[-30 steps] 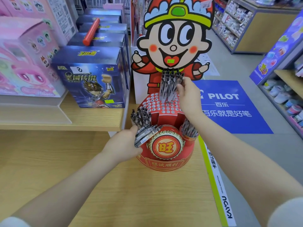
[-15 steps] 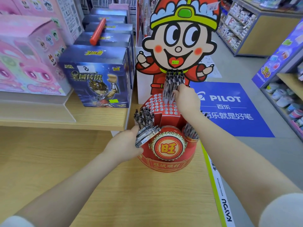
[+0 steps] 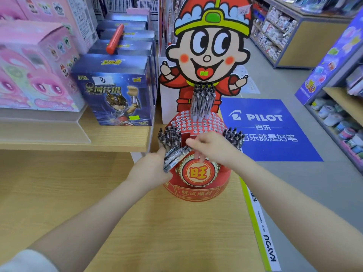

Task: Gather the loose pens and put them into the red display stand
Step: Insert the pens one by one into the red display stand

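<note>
The red display stand [image 3: 198,191] sits on the wooden counter, with a cartoon cardboard figure behind it. Its perforated top tier [image 3: 196,124] holds a cluster of pens [image 3: 203,101] standing upright at the back. More pens fill the left pocket [image 3: 170,136] and the right pocket [image 3: 233,136]. My left hand [image 3: 151,169] grips a bundle of loose pens [image 3: 175,158] against the stand's left front. My right hand [image 3: 212,148] hovers over the stand's front, its fingertips touching the upper end of that bundle.
Blue boxed figures [image 3: 115,91] and pink toy boxes [image 3: 35,75] stand on the raised shelf to the left. A red tube [image 3: 115,38] lies on the blue boxes. The counter's edge [image 3: 255,213] runs along the right, with the aisle floor and a blue mat [image 3: 271,130] beyond.
My right hand has come down from the upright pens at the back of the top tier to the bundle in my left hand. The left hand has stayed put.
</note>
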